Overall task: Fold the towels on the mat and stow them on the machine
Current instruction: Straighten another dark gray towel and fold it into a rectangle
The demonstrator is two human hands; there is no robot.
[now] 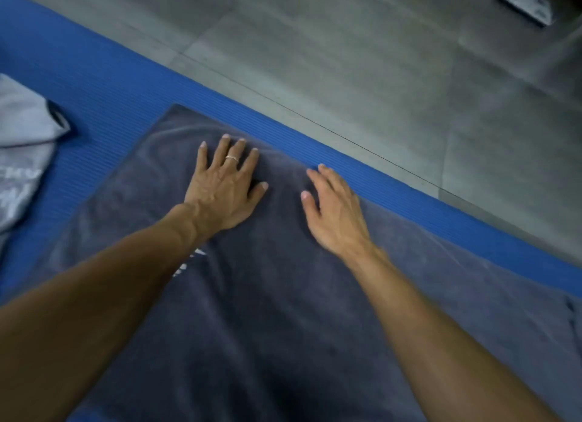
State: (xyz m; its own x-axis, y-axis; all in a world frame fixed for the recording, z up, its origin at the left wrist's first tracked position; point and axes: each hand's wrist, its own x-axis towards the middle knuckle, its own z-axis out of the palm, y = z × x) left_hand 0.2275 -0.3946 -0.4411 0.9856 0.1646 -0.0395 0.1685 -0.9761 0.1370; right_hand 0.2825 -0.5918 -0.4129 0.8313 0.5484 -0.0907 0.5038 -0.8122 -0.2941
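Grey tiled floor [362,75] underneath, carrying a blue ribbed mat [104,84] laid across it; beyond the mat, a metal plate [526,2], blurred. On the mat: dark grey towel [283,311] spread flat; lighter grey towel [22,144] at left, seemingly bunched.

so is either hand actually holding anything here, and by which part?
Nothing is held. The left hand lies flat on the dark towel, fingers straight; the right hand is open over it, gripping nothing.

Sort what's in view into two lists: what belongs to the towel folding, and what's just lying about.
Part of the job:
dark grey towel, spread flat
blue mat beneath it
light grey towel, at the left edge
left hand and right hand, flat on the dark grey towel

Lying about:
metal object on the tiled floor
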